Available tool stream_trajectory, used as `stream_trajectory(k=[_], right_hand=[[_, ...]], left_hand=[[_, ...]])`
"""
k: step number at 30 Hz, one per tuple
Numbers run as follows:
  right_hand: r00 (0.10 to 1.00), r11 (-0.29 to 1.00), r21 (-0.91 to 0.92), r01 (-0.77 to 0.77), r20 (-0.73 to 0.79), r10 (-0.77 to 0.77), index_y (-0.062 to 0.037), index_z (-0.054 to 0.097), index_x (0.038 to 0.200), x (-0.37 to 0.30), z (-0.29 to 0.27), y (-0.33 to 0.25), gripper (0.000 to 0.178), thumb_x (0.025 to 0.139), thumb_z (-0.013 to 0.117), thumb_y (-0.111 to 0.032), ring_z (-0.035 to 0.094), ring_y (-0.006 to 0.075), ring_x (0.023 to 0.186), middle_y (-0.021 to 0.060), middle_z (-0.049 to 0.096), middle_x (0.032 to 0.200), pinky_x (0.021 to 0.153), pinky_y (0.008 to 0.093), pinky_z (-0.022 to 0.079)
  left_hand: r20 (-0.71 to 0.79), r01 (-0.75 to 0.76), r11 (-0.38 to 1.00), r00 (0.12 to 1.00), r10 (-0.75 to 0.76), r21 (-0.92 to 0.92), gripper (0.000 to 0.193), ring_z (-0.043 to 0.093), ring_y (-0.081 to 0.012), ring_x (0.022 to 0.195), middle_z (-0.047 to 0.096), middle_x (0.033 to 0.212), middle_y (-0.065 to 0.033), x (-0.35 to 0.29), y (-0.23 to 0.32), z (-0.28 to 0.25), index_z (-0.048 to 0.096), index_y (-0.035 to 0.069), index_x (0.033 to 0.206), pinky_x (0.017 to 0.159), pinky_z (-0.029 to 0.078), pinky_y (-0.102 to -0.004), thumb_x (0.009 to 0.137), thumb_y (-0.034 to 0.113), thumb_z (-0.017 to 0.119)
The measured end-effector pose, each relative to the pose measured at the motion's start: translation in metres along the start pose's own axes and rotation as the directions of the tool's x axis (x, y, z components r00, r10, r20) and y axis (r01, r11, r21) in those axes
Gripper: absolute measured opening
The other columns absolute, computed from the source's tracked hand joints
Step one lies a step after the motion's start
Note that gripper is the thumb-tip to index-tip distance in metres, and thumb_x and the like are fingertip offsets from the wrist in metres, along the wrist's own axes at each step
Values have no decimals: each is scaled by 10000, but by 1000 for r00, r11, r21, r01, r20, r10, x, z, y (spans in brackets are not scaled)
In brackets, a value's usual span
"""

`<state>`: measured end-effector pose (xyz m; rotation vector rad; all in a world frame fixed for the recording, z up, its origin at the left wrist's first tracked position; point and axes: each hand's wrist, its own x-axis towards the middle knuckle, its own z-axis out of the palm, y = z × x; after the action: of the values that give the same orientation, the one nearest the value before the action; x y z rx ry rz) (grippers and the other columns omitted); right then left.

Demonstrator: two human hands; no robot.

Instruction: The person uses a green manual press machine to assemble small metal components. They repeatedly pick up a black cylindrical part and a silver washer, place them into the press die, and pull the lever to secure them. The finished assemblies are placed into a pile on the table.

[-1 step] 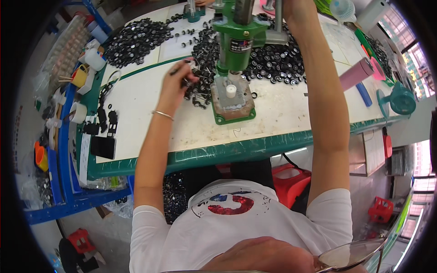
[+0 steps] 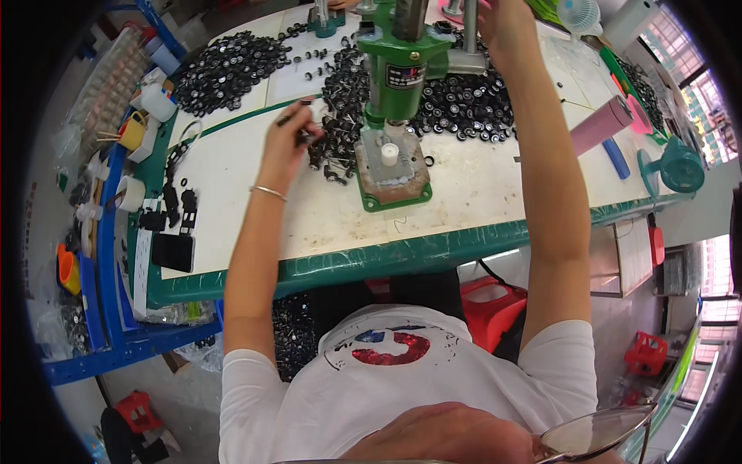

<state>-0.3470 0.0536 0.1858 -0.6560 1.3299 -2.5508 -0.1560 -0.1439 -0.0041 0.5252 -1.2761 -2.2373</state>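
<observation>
My left hand (image 2: 289,138) is closed around small black wheels on a thin axle (image 2: 306,138), at the left edge of a pile of such wheel-and-axle parts (image 2: 340,127). A green arbor press (image 2: 396,93) stands just right of it. On the press's metal base plate (image 2: 375,172) sits a round white fixture (image 2: 389,154), with no black part visible on it. My right hand (image 2: 506,31) is raised at the top edge beside the press's metal lever (image 2: 470,31); its fingers are mostly cut off, so their grip is hidden.
Loose black wheels (image 2: 464,104) lie heaped behind the press, with another heap (image 2: 232,73) at the far left. A phone (image 2: 173,252) lies at the left front. A pink bottle (image 2: 603,125) and a small green fan (image 2: 680,170) are at the right.
My left hand has drawn slightly left, away from the pile, with the black wheels still in its fingers. The right hand stays up by the lever.
</observation>
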Motion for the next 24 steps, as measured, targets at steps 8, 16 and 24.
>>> stream_trajectory(k=[8, 16, 24], right_hand=[[905, 289, -883, 371, 413, 99, -97, 674, 962, -49, -158, 104, 182, 832, 666, -223, 631, 262, 819, 87, 629, 932, 721, 376, 504], [882, 76, -883, 464, 468, 58, -91, 637, 987, -74, -164, 117, 180, 830, 661, -177, 618, 283, 868, 66, 586, 983, 699, 397, 495], [955, 522, -826, 215, 290, 66, -29, 649, 984, -73, -155, 121, 158, 854, 665, -118, 650, 182, 753, 77, 664, 889, 688, 302, 501]], left_hand=[[-71, 164, 986, 984, -164, -5, 189, 589, -85, 681, 598, 806, -19, 60, 8, -52, 577, 49, 973, 515, 503, -178, 817, 33, 682], [-159, 93, 767, 987, 11, 635, 377, 513, -74, 599, 546, 687, 13, 60, 13, -40, 628, 50, 1037, 484, 411, -255, 714, 142, 799], [128, -135, 6, 956, 262, 991, 321, 652, -307, 839, 689, 914, -148, 87, -9, -36, 722, 80, 963, 790, 506, -369, 685, 235, 758]])
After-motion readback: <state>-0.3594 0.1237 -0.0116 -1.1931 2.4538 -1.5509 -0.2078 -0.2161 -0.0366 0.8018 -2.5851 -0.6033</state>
